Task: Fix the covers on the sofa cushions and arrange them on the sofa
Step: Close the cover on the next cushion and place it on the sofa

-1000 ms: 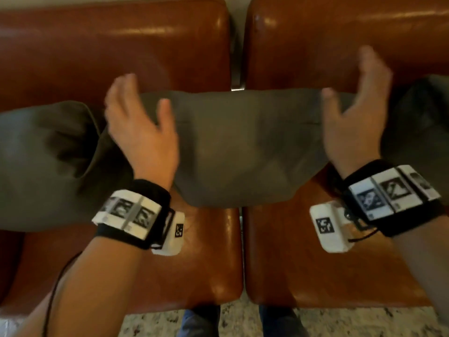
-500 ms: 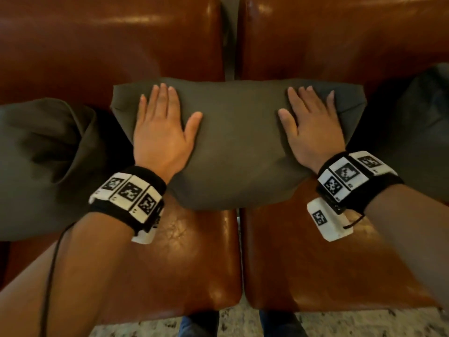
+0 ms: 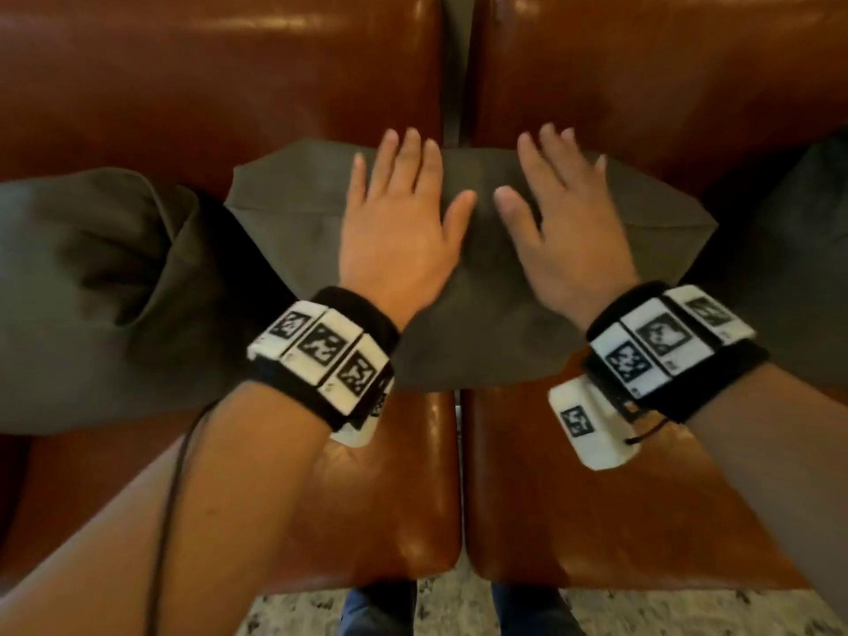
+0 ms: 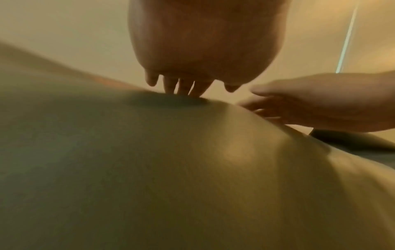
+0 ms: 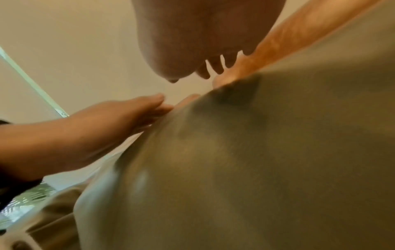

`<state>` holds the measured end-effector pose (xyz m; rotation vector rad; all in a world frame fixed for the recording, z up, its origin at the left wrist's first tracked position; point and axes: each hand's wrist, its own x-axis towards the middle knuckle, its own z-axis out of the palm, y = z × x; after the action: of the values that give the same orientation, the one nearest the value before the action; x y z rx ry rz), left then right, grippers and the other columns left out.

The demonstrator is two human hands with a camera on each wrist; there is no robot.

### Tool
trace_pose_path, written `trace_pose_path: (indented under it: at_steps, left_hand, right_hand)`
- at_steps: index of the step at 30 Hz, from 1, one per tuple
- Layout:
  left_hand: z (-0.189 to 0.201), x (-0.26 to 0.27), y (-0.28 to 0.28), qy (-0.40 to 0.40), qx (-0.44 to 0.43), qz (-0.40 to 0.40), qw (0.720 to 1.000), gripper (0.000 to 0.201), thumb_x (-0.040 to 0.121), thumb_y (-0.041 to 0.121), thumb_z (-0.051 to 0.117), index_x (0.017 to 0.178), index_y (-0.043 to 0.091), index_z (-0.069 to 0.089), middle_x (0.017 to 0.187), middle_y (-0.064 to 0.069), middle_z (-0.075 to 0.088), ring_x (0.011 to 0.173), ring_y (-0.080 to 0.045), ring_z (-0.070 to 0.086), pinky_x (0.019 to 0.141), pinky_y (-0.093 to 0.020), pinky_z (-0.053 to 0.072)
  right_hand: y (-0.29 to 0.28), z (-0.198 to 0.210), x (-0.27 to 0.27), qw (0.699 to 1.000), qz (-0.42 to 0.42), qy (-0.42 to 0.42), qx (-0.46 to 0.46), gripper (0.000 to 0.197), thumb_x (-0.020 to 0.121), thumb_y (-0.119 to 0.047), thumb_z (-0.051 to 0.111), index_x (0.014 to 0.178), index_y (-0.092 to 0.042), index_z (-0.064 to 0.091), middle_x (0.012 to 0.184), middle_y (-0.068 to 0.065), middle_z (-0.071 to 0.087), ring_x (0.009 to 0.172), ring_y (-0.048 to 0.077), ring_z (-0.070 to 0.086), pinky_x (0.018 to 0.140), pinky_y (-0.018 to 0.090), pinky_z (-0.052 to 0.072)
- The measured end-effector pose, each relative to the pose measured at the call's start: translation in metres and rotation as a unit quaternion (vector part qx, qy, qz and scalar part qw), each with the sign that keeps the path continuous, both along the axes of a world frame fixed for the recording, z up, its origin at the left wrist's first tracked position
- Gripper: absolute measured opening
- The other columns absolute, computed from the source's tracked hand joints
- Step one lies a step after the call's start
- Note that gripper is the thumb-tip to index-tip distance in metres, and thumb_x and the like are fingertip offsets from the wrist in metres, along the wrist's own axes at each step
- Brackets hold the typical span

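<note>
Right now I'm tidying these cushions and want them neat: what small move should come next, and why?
Probably lift both hands off. The left hand and right hand lie flat and open on the middle olive cushion, which already leans against the brown leather sofa back, its cover smooth. The left olive cushion looks creased and bunched, so turn to it next.
</note>
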<state>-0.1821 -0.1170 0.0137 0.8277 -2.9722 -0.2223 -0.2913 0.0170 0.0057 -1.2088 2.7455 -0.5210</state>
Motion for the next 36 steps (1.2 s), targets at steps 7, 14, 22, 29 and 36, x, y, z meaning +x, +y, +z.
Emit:
trace_pose_path:
  at_steps: [7, 14, 22, 29, 36]
  left_hand:
    - [-0.026, 0.052, -0.06, -0.03, -0.031, 0.041, 0.998, 0.074, 0.1, 0.057, 0.016, 0.151, 0.004, 0.028, 0.157, -0.017, 0.029, 0.148, -0.028, 0.021, 0.121, -0.045, 0.007]
    - [-0.025, 0.103, -0.084, 0.079, 0.165, 0.189, 0.965, 0.067, 0.103, 0.051, 0.021, 0.155, 0.009, 0.016, 0.16, -0.01, 0.022, 0.149, -0.02, 0.017, 0.121, -0.029, 0.01]
    - [-0.049, 0.085, -0.048, 0.439, 0.594, 0.464, 0.489, 0.034, 0.1, 0.033, 0.045, 0.114, 0.01, 0.066, 0.112, -0.012, 0.07, 0.112, -0.031, 0.063, 0.097, -0.044, 0.052]
    - [-0.075, 0.076, -0.039, 0.269, 0.577, 0.396, 0.662, 0.039, 0.104, 0.009, 0.037, 0.142, 0.005, 0.042, 0.135, -0.003, 0.051, 0.122, -0.009, 0.047, 0.105, -0.013, 0.033]
    - [-0.136, 0.12, -0.02, 0.173, 0.634, 0.4, 0.639, 0.058, 0.104, 0.041, 0.027, 0.149, 0.005, 0.03, 0.153, -0.011, 0.035, 0.145, -0.025, 0.027, 0.115, -0.022, 0.021]
  right_hand:
    - [0.042, -0.037, -0.033, 0.997, -0.046, -0.007, 0.065, 0.071, 0.096, -0.055, 0.013, 0.15, -0.014, 0.031, 0.155, 0.012, 0.033, 0.147, 0.027, 0.022, 0.119, 0.05, 0.004]
    - [0.058, -0.007, -0.043, 0.988, -0.137, 0.025, 0.069, 0.068, 0.098, -0.049, 0.018, 0.151, -0.006, 0.025, 0.159, 0.016, 0.021, 0.149, 0.031, 0.009, 0.119, 0.056, 0.001]
    - [-0.07, 0.006, 0.066, 0.997, 0.07, 0.002, 0.032, 0.061, 0.1, -0.053, 0.026, 0.152, -0.022, 0.027, 0.161, 0.006, 0.02, 0.15, 0.021, 0.007, 0.12, 0.05, 0.0]
    - [-0.067, -0.012, 0.052, 0.997, 0.061, 0.022, 0.043, 0.061, 0.099, -0.052, 0.023, 0.152, -0.021, 0.028, 0.159, 0.006, 0.026, 0.149, 0.022, 0.013, 0.121, 0.049, 0.002]
    - [-0.068, -0.021, 0.055, 0.998, 0.049, 0.021, 0.044, 0.061, 0.099, -0.05, 0.024, 0.152, -0.02, 0.027, 0.159, 0.007, 0.025, 0.149, 0.021, 0.013, 0.12, 0.046, 0.0]
